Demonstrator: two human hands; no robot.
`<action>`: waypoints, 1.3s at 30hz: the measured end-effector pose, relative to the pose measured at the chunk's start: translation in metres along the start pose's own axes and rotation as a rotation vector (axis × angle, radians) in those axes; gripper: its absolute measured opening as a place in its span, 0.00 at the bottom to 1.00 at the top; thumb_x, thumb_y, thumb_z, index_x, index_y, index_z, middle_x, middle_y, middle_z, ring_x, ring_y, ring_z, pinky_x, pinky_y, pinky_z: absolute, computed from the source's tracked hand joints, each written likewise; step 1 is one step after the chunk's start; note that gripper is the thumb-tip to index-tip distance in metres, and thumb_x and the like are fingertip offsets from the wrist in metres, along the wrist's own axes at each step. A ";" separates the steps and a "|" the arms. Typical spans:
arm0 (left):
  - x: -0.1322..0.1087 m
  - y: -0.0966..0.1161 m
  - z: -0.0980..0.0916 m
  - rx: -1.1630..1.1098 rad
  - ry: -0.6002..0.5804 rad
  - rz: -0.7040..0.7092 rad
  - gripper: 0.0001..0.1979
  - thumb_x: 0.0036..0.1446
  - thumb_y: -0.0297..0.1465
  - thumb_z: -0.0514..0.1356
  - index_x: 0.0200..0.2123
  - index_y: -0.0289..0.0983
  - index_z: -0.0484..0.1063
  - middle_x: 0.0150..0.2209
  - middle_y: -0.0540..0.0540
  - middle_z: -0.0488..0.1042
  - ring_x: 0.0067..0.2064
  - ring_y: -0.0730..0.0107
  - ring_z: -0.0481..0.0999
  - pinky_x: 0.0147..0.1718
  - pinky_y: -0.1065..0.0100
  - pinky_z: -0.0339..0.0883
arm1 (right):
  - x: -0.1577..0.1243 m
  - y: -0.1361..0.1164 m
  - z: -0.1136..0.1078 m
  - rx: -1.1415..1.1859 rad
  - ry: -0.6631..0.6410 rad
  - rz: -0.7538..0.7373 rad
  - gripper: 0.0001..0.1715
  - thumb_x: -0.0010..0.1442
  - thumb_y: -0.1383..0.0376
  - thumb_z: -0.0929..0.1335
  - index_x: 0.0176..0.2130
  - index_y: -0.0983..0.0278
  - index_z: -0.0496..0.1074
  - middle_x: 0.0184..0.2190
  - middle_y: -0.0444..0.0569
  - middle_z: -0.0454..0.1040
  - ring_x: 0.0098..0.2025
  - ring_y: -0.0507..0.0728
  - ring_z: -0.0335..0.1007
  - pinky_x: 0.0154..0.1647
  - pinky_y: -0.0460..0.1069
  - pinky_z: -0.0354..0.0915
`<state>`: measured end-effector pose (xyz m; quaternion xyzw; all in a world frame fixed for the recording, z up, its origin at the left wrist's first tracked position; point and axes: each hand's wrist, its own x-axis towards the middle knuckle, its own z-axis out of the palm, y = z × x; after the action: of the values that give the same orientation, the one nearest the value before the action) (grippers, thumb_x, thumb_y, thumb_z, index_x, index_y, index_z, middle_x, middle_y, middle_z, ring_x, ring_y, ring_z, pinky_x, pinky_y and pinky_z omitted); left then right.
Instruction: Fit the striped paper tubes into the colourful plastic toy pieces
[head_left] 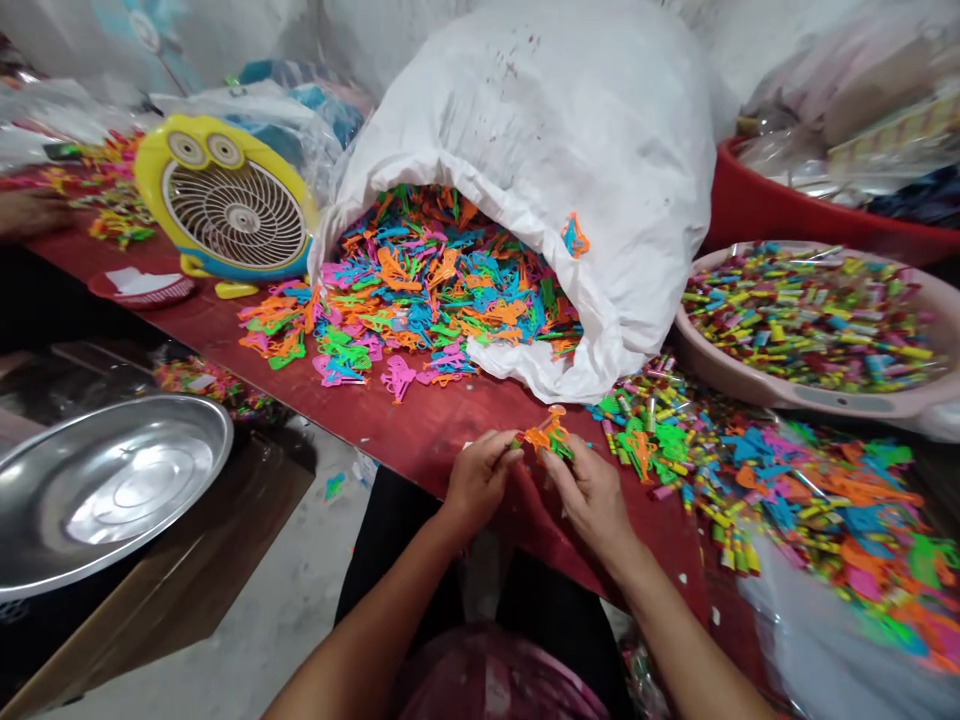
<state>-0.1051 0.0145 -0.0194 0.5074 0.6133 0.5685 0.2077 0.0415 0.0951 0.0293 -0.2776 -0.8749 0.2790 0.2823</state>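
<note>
My left hand (pixel 478 478) and my right hand (pixel 592 492) meet over the near edge of the red table (pixel 420 425). Both pinch a small bunch of orange and green plastic toy pieces (pixel 547 436) held between them. A big white sack (pixel 540 130) lies on its side behind, spilling a heap of bright plastic pieces (pixel 420 290) in orange, blue, pink and green. To the right of my hands lies a scatter of small coloured tubes and more pieces (pixel 757 480).
A pink basin (pixel 750 380) full of small coloured tubes sits at the right, a red tub (pixel 757 210) behind it. A yellow cartoon desk fan (pixel 225 200) stands at the left. A steel tray (pixel 105 485) rests low on the left. Another person's hand (pixel 30 212) shows at the far left.
</note>
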 end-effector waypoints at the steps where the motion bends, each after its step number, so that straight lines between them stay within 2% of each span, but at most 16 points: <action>1: 0.001 0.000 -0.001 -0.012 -0.021 0.004 0.14 0.67 0.37 0.52 0.45 0.38 0.74 0.39 0.44 0.77 0.41 0.63 0.75 0.42 0.65 0.66 | 0.000 0.000 -0.001 0.002 -0.010 -0.009 0.10 0.69 0.61 0.62 0.35 0.61 0.66 0.25 0.42 0.68 0.26 0.52 0.64 0.30 0.46 0.57; 6: 0.002 0.004 -0.003 -0.051 -0.138 0.046 0.15 0.68 0.37 0.50 0.41 0.38 0.73 0.37 0.45 0.76 0.39 0.65 0.73 0.40 0.67 0.65 | -0.003 0.003 -0.007 0.048 -0.063 0.010 0.12 0.69 0.61 0.62 0.32 0.61 0.65 0.24 0.41 0.67 0.25 0.52 0.65 0.30 0.46 0.58; 11: 0.002 0.007 -0.003 -0.061 -0.190 0.062 0.15 0.69 0.37 0.49 0.39 0.37 0.72 0.36 0.45 0.76 0.38 0.66 0.73 0.39 0.68 0.63 | -0.011 0.001 -0.008 0.084 -0.037 0.064 0.12 0.68 0.61 0.62 0.32 0.61 0.65 0.22 0.41 0.68 0.24 0.52 0.65 0.28 0.46 0.58; 21: 0.001 0.008 -0.002 -0.020 -0.171 0.055 0.16 0.69 0.38 0.47 0.39 0.38 0.71 0.37 0.44 0.75 0.41 0.64 0.74 0.42 0.66 0.64 | -0.011 -0.009 0.002 0.055 0.053 0.089 0.12 0.67 0.61 0.61 0.32 0.61 0.66 0.22 0.42 0.68 0.24 0.53 0.66 0.28 0.46 0.58; 27: -0.002 0.007 -0.001 0.106 -0.196 0.103 0.16 0.70 0.37 0.45 0.39 0.38 0.71 0.35 0.46 0.75 0.37 0.65 0.72 0.38 0.67 0.62 | -0.007 -0.010 0.001 0.031 -0.004 0.095 0.15 0.68 0.60 0.61 0.30 0.60 0.63 0.20 0.41 0.67 0.24 0.53 0.64 0.29 0.47 0.57; 31: -0.005 0.006 0.001 0.177 -0.172 0.104 0.15 0.69 0.35 0.46 0.44 0.38 0.71 0.37 0.45 0.75 0.39 0.65 0.72 0.38 0.67 0.62 | -0.010 -0.015 0.008 0.102 0.025 0.165 0.15 0.68 0.56 0.60 0.32 0.60 0.65 0.21 0.43 0.69 0.25 0.55 0.66 0.31 0.48 0.60; 33: -0.006 0.006 0.001 0.174 -0.198 0.103 0.15 0.69 0.35 0.47 0.46 0.39 0.72 0.38 0.45 0.76 0.40 0.65 0.73 0.39 0.67 0.63 | -0.013 -0.015 0.007 0.185 0.016 0.233 0.15 0.67 0.54 0.61 0.33 0.59 0.67 0.21 0.42 0.70 0.24 0.55 0.67 0.29 0.49 0.61; 36: -0.002 0.006 0.000 0.154 -0.179 0.048 0.16 0.68 0.36 0.51 0.53 0.39 0.71 0.40 0.45 0.76 0.42 0.65 0.74 0.41 0.67 0.65 | -0.018 0.000 -0.016 0.271 0.100 0.362 0.15 0.65 0.52 0.64 0.33 0.59 0.69 0.21 0.43 0.72 0.21 0.55 0.68 0.23 0.49 0.62; 39: 0.010 0.006 0.004 0.197 -0.071 0.014 0.16 0.67 0.33 0.52 0.53 0.38 0.72 0.43 0.43 0.76 0.45 0.64 0.75 0.45 0.66 0.67 | -0.026 0.040 -0.073 0.224 0.360 0.458 0.16 0.63 0.51 0.66 0.33 0.60 0.69 0.22 0.45 0.73 0.23 0.55 0.69 0.26 0.49 0.63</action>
<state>-0.1038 0.0240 -0.0113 0.5494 0.6550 0.4885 0.1744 0.1196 0.1300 0.0443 -0.4795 -0.6894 0.3762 0.3915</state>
